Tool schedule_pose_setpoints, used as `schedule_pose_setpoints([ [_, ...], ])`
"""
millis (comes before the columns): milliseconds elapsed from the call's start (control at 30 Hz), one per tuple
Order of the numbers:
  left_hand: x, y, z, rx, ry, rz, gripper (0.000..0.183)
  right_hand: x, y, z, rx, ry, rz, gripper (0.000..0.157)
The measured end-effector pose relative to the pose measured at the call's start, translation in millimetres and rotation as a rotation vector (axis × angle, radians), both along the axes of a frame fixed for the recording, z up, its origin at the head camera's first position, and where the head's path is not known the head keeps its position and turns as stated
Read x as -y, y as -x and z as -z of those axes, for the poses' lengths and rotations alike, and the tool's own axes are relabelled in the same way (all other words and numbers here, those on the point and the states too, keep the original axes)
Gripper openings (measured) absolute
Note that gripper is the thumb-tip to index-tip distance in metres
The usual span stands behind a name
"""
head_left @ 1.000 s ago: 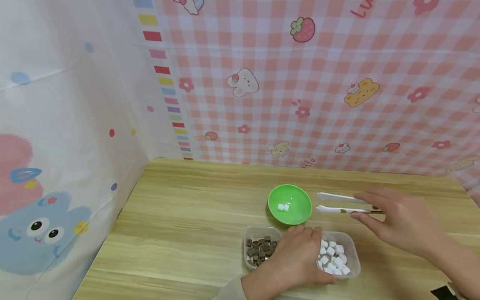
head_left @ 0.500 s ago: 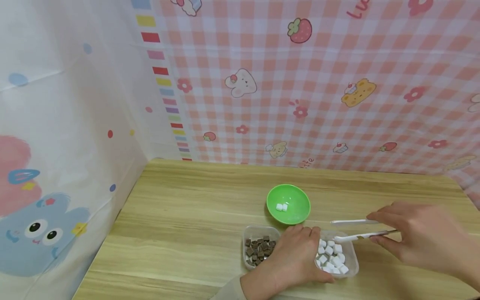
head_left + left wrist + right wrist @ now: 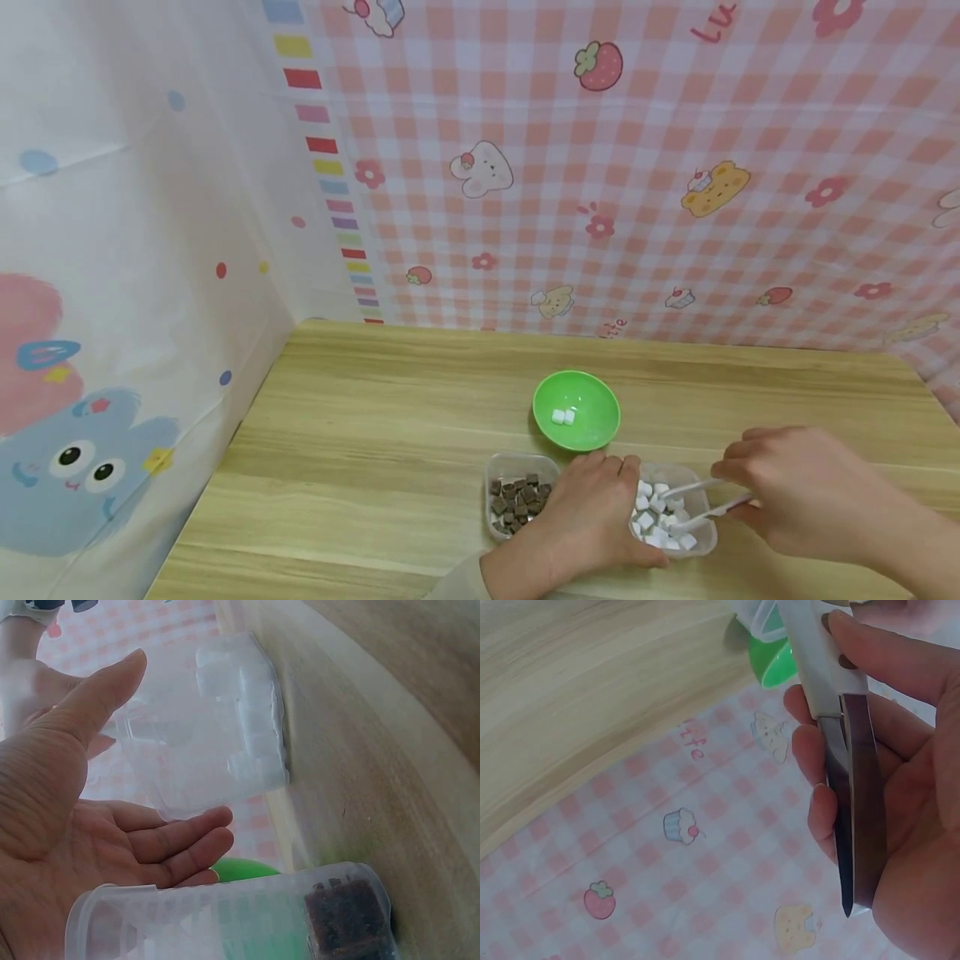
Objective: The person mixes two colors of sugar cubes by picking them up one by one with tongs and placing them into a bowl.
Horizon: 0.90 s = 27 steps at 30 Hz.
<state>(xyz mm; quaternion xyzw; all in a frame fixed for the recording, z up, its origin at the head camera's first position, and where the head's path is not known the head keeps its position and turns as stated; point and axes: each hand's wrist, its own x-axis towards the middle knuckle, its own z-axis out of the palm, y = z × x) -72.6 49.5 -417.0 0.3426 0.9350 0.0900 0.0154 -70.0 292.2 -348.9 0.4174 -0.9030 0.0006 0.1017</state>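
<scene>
Clamping slim tongs (image 3: pixel 868 802) in fingers of right hand (image 3: pixel 795 493), left hand (image 3: pixel 588 507) clasping clear plastic tub (image 3: pixel 180 774) of white cubes (image 3: pixel 647 521).

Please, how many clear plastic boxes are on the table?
2: one box with brown cubes, left; another box with white cubes, right; the left hand partly covers both.

Soft, even light on the desk (image 3: pixel 360 417), faint shadow under the green bowl (image 3: pixel 596 408), and the left wrist view (hazy, this one!) blurs the white cubes (image 3: pixel 256 694).
</scene>
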Motion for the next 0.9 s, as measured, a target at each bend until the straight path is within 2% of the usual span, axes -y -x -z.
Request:
schedule_pose_setpoints([
  [133, 0, 0.0, 0.1, -0.007, -0.003, 0.004, 0.080, 7, 0.8, 1.8, 0.028, -0.053, -0.010, 0.036],
  [367, 0, 0.2, -0.1, 0.019, 0.011, -0.008, 0.098, 13, 0.8, 7.0, 0.026, -0.120, -0.016, 0.036],
  [567, 0, 0.0, -0.4, 0.017, 0.005, -0.006, 0.097, 16, 1.5, 9.8, -0.005, -0.139, -0.023, 0.038],
  [700, 0, 0.1, -0.9, 0.020, 0.003, -0.004, 0.094, 11, 1.9, 9.6, -0.016, -0.112, -0.043, 0.037],
  [900, 0, 0.3, -1.6, 0.025, -0.005, -0.006, 0.088, -2, 2.7, 8.1, -0.034, 0.024, -0.058, 0.037],
])
